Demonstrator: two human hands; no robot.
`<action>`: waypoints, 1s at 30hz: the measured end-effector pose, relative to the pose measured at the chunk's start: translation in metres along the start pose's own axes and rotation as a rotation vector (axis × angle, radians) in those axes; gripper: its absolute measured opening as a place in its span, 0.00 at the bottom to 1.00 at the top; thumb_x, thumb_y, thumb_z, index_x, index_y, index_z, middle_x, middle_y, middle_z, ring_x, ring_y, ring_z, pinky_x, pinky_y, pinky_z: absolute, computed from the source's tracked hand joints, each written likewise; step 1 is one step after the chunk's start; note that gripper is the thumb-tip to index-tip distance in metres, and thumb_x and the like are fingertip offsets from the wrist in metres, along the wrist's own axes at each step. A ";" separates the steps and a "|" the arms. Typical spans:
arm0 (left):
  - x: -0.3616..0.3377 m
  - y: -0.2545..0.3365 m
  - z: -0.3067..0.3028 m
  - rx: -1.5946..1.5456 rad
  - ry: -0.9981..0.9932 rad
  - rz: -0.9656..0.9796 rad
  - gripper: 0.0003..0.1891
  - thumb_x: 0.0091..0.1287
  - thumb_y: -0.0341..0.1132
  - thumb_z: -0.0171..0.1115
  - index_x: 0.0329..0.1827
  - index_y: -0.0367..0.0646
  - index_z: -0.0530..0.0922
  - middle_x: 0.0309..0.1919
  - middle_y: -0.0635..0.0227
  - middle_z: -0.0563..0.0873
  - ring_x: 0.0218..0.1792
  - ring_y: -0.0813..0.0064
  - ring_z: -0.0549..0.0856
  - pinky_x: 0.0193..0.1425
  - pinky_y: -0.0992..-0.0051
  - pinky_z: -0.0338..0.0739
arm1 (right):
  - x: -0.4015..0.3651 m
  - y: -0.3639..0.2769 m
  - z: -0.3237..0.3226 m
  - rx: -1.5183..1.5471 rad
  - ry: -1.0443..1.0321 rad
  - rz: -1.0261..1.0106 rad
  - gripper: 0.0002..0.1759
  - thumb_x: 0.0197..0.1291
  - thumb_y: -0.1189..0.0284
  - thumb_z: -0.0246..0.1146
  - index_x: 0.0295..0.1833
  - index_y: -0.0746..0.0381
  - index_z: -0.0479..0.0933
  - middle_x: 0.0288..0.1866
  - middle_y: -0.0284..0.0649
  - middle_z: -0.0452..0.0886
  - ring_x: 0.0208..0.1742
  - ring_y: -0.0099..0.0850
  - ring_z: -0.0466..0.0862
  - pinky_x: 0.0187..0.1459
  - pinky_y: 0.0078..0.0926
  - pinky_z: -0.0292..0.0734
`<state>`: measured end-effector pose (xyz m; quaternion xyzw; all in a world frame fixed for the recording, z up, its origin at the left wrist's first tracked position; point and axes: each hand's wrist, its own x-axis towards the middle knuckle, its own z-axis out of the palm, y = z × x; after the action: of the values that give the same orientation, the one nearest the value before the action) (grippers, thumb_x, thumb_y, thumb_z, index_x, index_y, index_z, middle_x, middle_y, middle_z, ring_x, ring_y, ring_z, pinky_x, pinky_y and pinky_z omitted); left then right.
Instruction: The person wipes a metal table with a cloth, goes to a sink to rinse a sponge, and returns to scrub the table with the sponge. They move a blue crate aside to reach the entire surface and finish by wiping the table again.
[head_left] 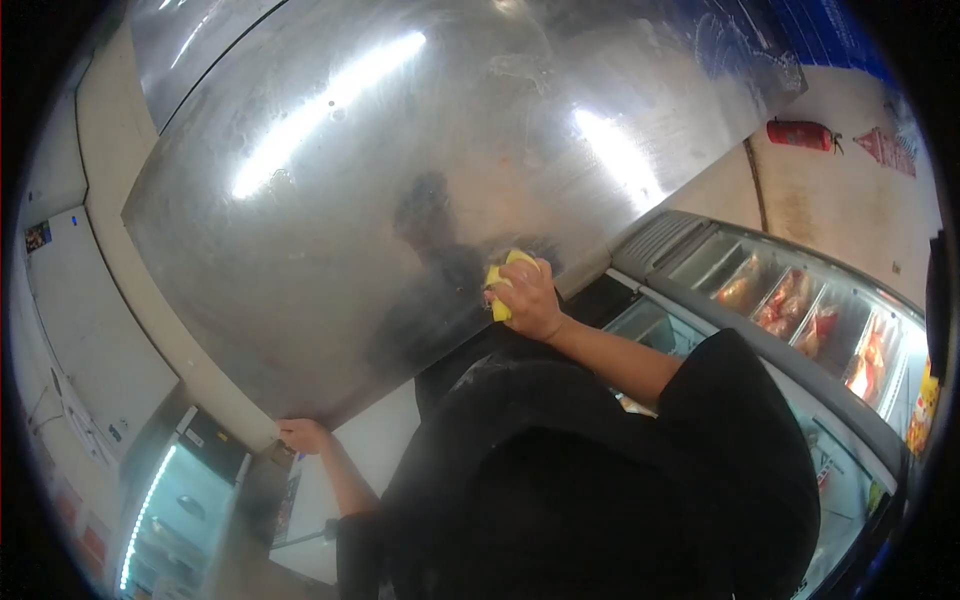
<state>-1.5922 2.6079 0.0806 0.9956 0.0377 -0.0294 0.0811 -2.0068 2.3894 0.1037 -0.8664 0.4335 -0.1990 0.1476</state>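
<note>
A large shiny metal sheet (330,250) fills the upper middle of the view, with light streaks and a dark reflection on it. Near its lower edge, my right hand (527,298) grips a crumpled yellow cloth (501,285) against the metal, fingers wrapped round it. Whitish smears show on the sheet's upper right part. My left hand (303,436) is at the sheet's bottom left corner, its fingers bent at the edge; what lies between them is too small to make out.
On the right stands a chest freezer (800,390) with packed goods under glass. A red fire extinguisher (800,135) hangs on the wall at upper right. A lit glass-door cooler (185,510) is at lower left, below a pale cabinet (95,330).
</note>
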 end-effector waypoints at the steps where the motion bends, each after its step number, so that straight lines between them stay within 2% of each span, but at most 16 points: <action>1: 0.005 -0.007 0.005 -0.054 0.008 0.044 0.33 0.72 0.55 0.34 0.52 0.31 0.77 0.52 0.45 0.79 0.54 0.44 0.76 0.59 0.55 0.67 | 0.004 0.006 -0.005 0.000 0.044 0.010 0.12 0.40 0.69 0.68 0.36 0.50 0.77 0.42 0.37 0.75 0.52 0.39 0.75 0.51 0.43 0.64; 5: -0.003 0.001 0.007 -0.005 0.116 0.046 0.30 0.73 0.52 0.37 0.48 0.31 0.78 0.45 0.46 0.82 0.46 0.46 0.79 0.51 0.55 0.72 | 0.009 0.099 -0.050 -0.103 0.196 0.216 0.13 0.39 0.73 0.66 0.36 0.54 0.76 0.37 0.42 0.75 0.43 0.44 0.75 0.44 0.42 0.67; 7: -0.005 0.006 0.003 -0.027 0.105 0.018 0.30 0.72 0.53 0.37 0.48 0.32 0.79 0.46 0.49 0.82 0.47 0.47 0.79 0.51 0.56 0.72 | 0.005 0.167 -0.064 -0.508 0.291 0.458 0.08 0.47 0.70 0.62 0.31 0.59 0.72 0.31 0.45 0.73 0.37 0.47 0.73 0.39 0.43 0.65; 10: -0.005 0.006 0.000 -0.019 0.107 -0.015 0.30 0.72 0.53 0.38 0.47 0.33 0.79 0.46 0.50 0.82 0.47 0.48 0.79 0.51 0.57 0.72 | 0.014 0.139 -0.057 -0.540 0.266 0.568 0.06 0.55 0.70 0.60 0.32 0.61 0.73 0.31 0.48 0.74 0.38 0.49 0.73 0.40 0.43 0.65; 12: -0.009 0.014 0.003 -0.014 0.117 -0.051 0.30 0.72 0.53 0.38 0.46 0.34 0.79 0.46 0.50 0.82 0.48 0.48 0.79 0.52 0.58 0.71 | 0.025 0.059 -0.017 -0.159 0.324 0.285 0.09 0.52 0.67 0.64 0.35 0.60 0.75 0.36 0.46 0.76 0.41 0.46 0.76 0.44 0.45 0.66; 14: -0.013 0.016 -0.003 -0.055 0.121 -0.016 0.29 0.71 0.52 0.38 0.45 0.34 0.80 0.46 0.50 0.83 0.49 0.48 0.79 0.52 0.58 0.71 | 0.034 -0.020 0.034 -0.027 0.204 0.092 0.11 0.46 0.67 0.67 0.38 0.52 0.78 0.43 0.41 0.75 0.50 0.43 0.75 0.51 0.44 0.66; 15: -0.007 0.006 -0.001 -0.046 0.126 -0.025 0.29 0.71 0.52 0.38 0.45 0.34 0.80 0.46 0.50 0.83 0.49 0.48 0.79 0.52 0.58 0.71 | 0.043 -0.048 0.054 0.161 0.050 -0.049 0.12 0.44 0.66 0.67 0.38 0.48 0.78 0.44 0.39 0.75 0.52 0.40 0.74 0.53 0.44 0.65; 17: 0.003 -0.009 0.014 -0.087 0.137 0.065 0.27 0.71 0.50 0.40 0.43 0.33 0.80 0.45 0.49 0.83 0.47 0.48 0.79 0.51 0.58 0.71 | 0.088 -0.084 0.064 0.155 -0.158 -0.498 0.14 0.43 0.67 0.64 0.40 0.50 0.77 0.44 0.40 0.75 0.53 0.39 0.74 0.51 0.46 0.66; 19: 0.000 -0.010 0.003 -0.095 0.146 0.068 0.27 0.71 0.50 0.41 0.42 0.33 0.79 0.44 0.49 0.82 0.46 0.48 0.79 0.50 0.58 0.71 | 0.113 -0.060 0.066 0.051 -0.122 -0.366 0.11 0.44 0.68 0.62 0.37 0.50 0.77 0.43 0.37 0.76 0.52 0.38 0.75 0.50 0.43 0.66; 20: -0.007 0.000 0.005 -0.123 0.143 0.083 0.26 0.71 0.49 0.41 0.41 0.32 0.79 0.44 0.49 0.82 0.45 0.48 0.79 0.50 0.58 0.71 | 0.129 -0.032 0.054 0.119 0.063 -0.266 0.08 0.44 0.69 0.62 0.34 0.51 0.78 0.39 0.35 0.78 0.50 0.38 0.76 0.48 0.41 0.67; 22: -0.013 0.009 -0.002 -0.135 0.124 0.037 0.26 0.71 0.49 0.42 0.40 0.32 0.79 0.43 0.49 0.82 0.45 0.47 0.78 0.49 0.57 0.71 | 0.150 0.034 0.022 0.018 0.061 -0.044 0.08 0.44 0.69 0.65 0.33 0.54 0.78 0.36 0.40 0.78 0.46 0.42 0.76 0.45 0.43 0.66; 23: -0.014 0.012 -0.004 -0.151 0.110 0.013 0.25 0.71 0.48 0.43 0.40 0.31 0.78 0.43 0.49 0.82 0.44 0.47 0.78 0.49 0.57 0.70 | 0.149 0.052 0.009 -0.140 0.220 0.022 0.08 0.49 0.69 0.65 0.35 0.58 0.77 0.37 0.44 0.77 0.45 0.44 0.75 0.44 0.44 0.66; 24: -0.015 0.011 -0.001 -0.143 0.125 -0.013 0.25 0.71 0.48 0.43 0.40 0.31 0.78 0.43 0.49 0.82 0.44 0.47 0.78 0.49 0.57 0.70 | 0.140 0.061 -0.003 -0.177 0.168 -0.061 0.10 0.53 0.68 0.65 0.37 0.61 0.76 0.38 0.47 0.76 0.44 0.46 0.74 0.43 0.43 0.65; 26: -0.012 0.008 0.007 -0.239 0.222 0.014 0.23 0.71 0.46 0.43 0.41 0.31 0.77 0.42 0.47 0.81 0.45 0.47 0.77 0.49 0.56 0.70 | 0.105 0.042 0.005 -0.222 0.014 -0.056 0.12 0.48 0.70 0.66 0.39 0.58 0.75 0.44 0.44 0.74 0.46 0.45 0.73 0.44 0.44 0.65; 27: -0.010 0.006 0.007 -0.252 0.239 0.005 0.22 0.72 0.45 0.43 0.42 0.31 0.77 0.43 0.46 0.81 0.46 0.46 0.77 0.50 0.56 0.69 | 0.085 0.029 0.014 -0.085 -0.178 -0.180 0.14 0.43 0.71 0.67 0.39 0.52 0.76 0.47 0.42 0.73 0.50 0.43 0.73 0.47 0.45 0.65; 30: -0.011 -0.002 0.008 -0.308 0.253 -0.027 0.22 0.73 0.45 0.42 0.46 0.32 0.76 0.43 0.45 0.80 0.47 0.46 0.76 0.51 0.56 0.69 | 0.066 -0.062 0.052 0.115 -0.240 -0.613 0.14 0.40 0.67 0.68 0.37 0.50 0.78 0.46 0.38 0.73 0.51 0.38 0.74 0.49 0.44 0.65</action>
<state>-1.6041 2.6082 0.0730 0.9665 0.0653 0.1011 0.2266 -1.9035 2.3762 0.0993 -0.9641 0.1202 -0.1546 0.1796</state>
